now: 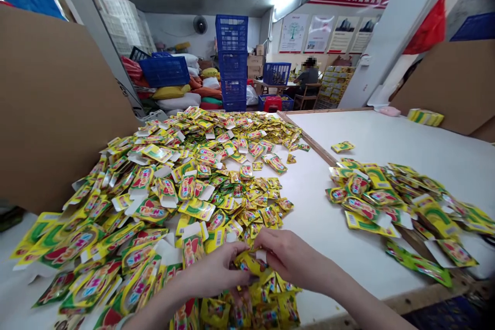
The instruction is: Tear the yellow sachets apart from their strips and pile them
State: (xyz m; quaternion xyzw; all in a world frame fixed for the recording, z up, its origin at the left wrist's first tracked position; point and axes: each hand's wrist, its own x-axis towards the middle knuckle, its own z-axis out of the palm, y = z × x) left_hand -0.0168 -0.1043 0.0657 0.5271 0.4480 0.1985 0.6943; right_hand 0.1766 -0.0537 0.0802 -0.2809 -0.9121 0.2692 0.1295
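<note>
My left hand (216, 270) is closed around a small yellow carton (249, 263) near the table's front edge. My right hand (288, 255) meets it from the other side, fingers pinched at a white flap (261, 255) of the carton. The fingers cover much of it. Under both hands lie yellow candy sachets (270, 309), and more small sachets (266, 196) are heaped just beyond. Left of them spreads a big pile of yellow-green cartons (147, 209) with red lettering, many with white end flaps standing up.
A second pile of cartons (381, 191) lies on the right, past a wooden strip (309, 142) on the white table (386, 134). Cardboard sheets (58, 108) stand at the left side. Behind are stacked blue crates (232, 56), sacks (181, 100) and a seated person (309, 77).
</note>
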